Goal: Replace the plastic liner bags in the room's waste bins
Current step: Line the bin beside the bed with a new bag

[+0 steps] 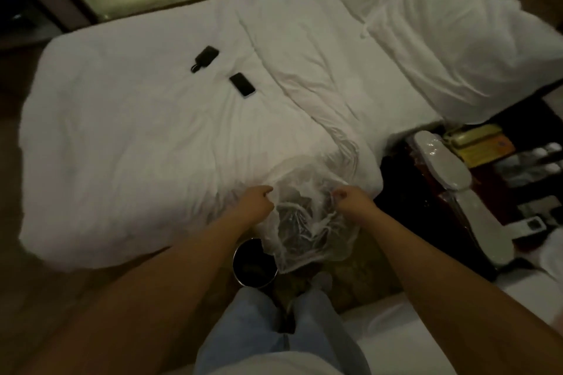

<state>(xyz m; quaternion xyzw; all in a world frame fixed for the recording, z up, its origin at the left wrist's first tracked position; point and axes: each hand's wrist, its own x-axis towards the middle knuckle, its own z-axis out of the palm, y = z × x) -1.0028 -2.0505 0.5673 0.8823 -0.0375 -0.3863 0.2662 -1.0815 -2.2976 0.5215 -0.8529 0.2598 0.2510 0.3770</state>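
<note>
A clear, crinkled plastic liner bag point(307, 222) hangs in the air between my two hands, in front of the bed's near edge. My left hand point(257, 199) pinches the bag's left rim with curled fingers. My right hand point(350, 196) grips its right rim the same way. Just below the bag, on the floor by my left knee, stands a small round dark waste bin point(254, 265) with a shiny rim. The bag's lower end overlaps the bin's right side. What is inside the bin is too dark to make out.
A white bed point(137, 146) fills the view ahead, with a black phone point(242, 84) and a black pouch point(205, 58) on it and pillows point(441, 24) at the right. A dark bedside table point(487, 179) with a yellowish telephone point(475, 138) and wrapped slippers point(441, 161) stands right.
</note>
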